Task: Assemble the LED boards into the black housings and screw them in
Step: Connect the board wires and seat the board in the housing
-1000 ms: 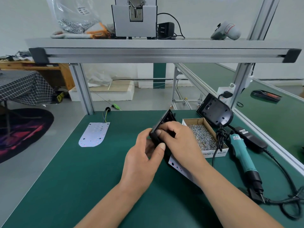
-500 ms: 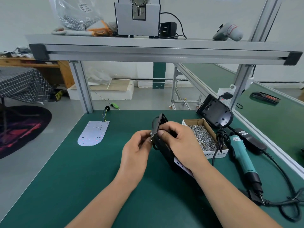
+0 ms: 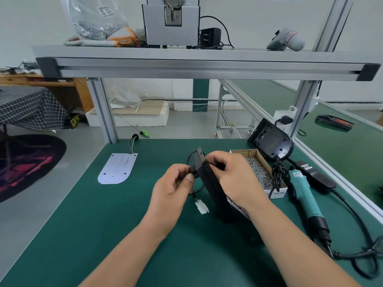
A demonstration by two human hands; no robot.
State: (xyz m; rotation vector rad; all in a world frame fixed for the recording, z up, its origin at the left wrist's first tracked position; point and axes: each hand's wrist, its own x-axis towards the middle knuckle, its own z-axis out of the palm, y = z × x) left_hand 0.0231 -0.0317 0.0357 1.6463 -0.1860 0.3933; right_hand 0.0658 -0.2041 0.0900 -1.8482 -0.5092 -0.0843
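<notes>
A black housing (image 3: 213,188) stands on edge over the green mat, gripped near its top by my right hand (image 3: 234,179). An LED board (image 3: 238,206) shows as a white sliver under that wrist, against the housing's right face. My left hand (image 3: 172,189) pinches the black cable (image 3: 189,160) where it leaves the housing's left side. The cable's white connector (image 3: 202,206) dangles below my left thumb. A second LED board (image 3: 118,168) with coloured wires lies flat at the far left. Another black housing (image 3: 271,142) leans at the back right.
An open cardboard box of screws (image 3: 259,172) sits just right of my hands. A teal electric screwdriver (image 3: 304,195) with its black cord (image 3: 352,257) lies along the right edge. An aluminium shelf (image 3: 207,65) spans overhead on two posts.
The housing has turned from tilted flat to standing on edge. My left hand has drawn the cable out of its left side, and the white connector now hangs free.
</notes>
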